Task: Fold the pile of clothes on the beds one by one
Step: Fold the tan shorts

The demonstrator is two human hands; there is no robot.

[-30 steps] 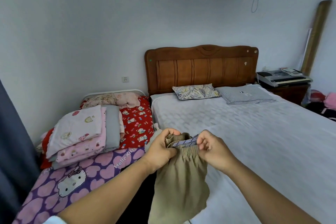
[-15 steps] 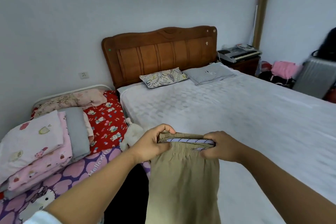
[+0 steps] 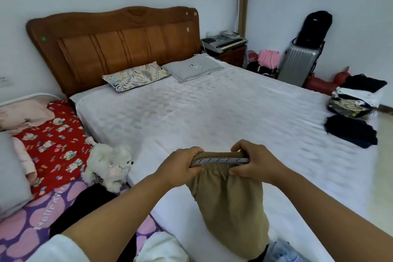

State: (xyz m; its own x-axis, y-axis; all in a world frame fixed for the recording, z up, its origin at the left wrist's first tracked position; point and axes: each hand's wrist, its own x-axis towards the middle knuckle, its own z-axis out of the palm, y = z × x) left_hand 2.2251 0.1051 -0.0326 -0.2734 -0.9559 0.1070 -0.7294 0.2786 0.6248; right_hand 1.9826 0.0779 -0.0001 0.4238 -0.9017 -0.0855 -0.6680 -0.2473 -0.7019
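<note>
A: Two beds, two pillows (image 3: 136, 75) on the big white bed (image 3: 212, 112), one folded stack (image 3: 357, 98) sitting near its far edge.

B: And both hands working! The left hand (image 3: 180, 166) and right hand (image 3: 253, 164) are curling tight round the waistband of one pair of khaki trousers (image 3: 229, 202), hanging over the mattress.

A: Legs are running out of frame below.
</note>
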